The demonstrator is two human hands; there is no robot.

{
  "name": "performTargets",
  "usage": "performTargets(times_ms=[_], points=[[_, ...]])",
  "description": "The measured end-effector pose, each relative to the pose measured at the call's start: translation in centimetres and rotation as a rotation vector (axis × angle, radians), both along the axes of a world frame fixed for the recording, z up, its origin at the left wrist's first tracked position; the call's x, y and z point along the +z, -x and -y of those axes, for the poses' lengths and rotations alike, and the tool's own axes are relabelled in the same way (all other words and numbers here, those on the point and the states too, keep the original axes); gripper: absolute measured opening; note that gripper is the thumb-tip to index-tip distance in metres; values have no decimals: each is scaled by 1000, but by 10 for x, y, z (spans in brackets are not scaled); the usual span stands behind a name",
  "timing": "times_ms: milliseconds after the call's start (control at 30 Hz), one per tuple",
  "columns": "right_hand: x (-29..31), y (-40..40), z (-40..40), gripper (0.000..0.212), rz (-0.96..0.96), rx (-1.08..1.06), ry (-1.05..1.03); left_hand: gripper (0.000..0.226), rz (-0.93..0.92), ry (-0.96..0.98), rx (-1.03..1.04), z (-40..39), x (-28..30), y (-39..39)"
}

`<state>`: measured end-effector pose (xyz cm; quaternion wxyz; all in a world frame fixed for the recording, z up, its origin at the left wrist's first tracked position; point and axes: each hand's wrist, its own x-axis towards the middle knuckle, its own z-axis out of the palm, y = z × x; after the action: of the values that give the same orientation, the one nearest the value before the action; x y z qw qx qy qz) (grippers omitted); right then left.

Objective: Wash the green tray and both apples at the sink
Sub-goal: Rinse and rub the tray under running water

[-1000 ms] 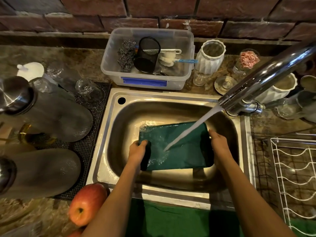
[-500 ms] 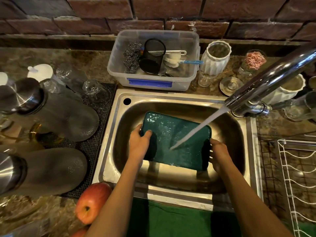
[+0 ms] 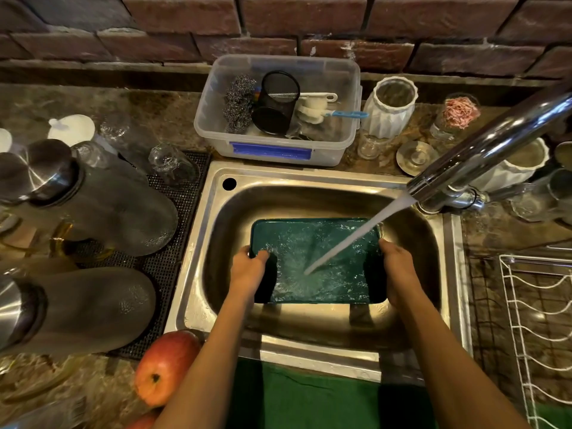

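in the sink [image 3: 213, 243], both hands' curled fingers [image 3: 261, 254] grip the green tray [image 3: 322, 243] under running water [image 3: 356, 233].

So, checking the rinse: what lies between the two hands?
In the head view, the green tray spans from left hand to right hand, with tap water hitting it.

green tray [image 3: 322, 258] level in sink [image 3: 216, 243], apple [image 3: 164, 366] on counter

tray [image 3: 312, 243] dark green; apple [image 3: 165, 366] red with yellow; sink [image 3: 309, 193] silver steel; wall [image 3: 278, 23] red-brown brick; bench [image 3: 148, 116] brown mottled.
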<state>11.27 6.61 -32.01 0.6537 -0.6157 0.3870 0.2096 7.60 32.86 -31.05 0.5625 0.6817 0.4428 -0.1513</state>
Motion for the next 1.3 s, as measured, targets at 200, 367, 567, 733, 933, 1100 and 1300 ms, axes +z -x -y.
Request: performTargets(times_ms=[200, 367, 567, 733, 933, 1100, 1300], points=[[15, -10, 0, 25, 110, 55, 8, 17, -45, 45, 41, 8, -15, 11], [20, -10, 3, 31, 126, 41, -1, 26, -15, 79, 65, 11, -20, 14], [19, 2, 8, 28, 103, -7, -37, 24, 90, 87, 61, 12, -13, 11], [9, 10, 8, 30, 72, -83, -56, 34, 222, 69, 33, 12, 1, 4], [-3, 16, 4, 25, -11, -91, -28, 27, 248, 16, -74, 15, 22, -13], [-8, 15, 4, 30, -96, -58, -22, 28, 161, -103, -192, 13, 28, -24], [-1, 3, 8, 29, -124, 43, 65, 16, 0, -52, -147, 6, 15, -16]])
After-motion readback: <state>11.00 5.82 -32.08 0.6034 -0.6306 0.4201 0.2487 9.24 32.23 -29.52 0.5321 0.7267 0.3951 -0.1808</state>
